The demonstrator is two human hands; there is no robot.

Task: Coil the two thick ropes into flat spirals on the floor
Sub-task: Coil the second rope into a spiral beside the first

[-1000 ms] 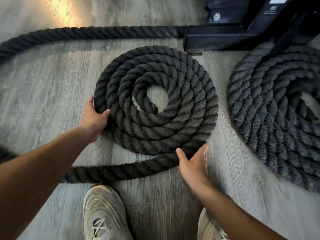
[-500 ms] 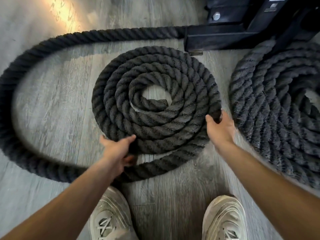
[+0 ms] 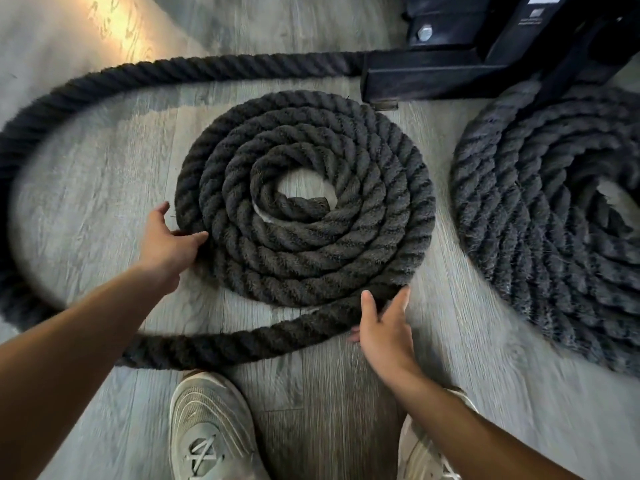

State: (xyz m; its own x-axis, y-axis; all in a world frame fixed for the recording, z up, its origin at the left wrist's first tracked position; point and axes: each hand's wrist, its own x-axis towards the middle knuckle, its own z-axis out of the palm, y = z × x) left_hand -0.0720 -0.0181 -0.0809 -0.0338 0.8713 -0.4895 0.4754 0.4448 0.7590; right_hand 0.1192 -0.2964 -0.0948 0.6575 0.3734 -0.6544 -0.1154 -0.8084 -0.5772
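Note:
A thick dark rope lies in a flat spiral on the grey wood floor. Its loose tail runs from the spiral's near edge to the left, loops round and goes back to the black frame. My left hand presses flat against the spiral's left rim, fingers apart. With its fingers spread, my right hand rests on the tail where that meets the spiral's near right edge. A second rope spiral lies at the right, partly out of frame.
A black metal frame with a bolt stands on the floor behind both spirals. My two pale shoes are at the near edge, just below the tail. Bare floor lies inside the tail's loop on the left.
My left hand has moved from the spiral's near edge up to its left rim. My right hand has come from the right rim down to the near edge. The spiral has turned.

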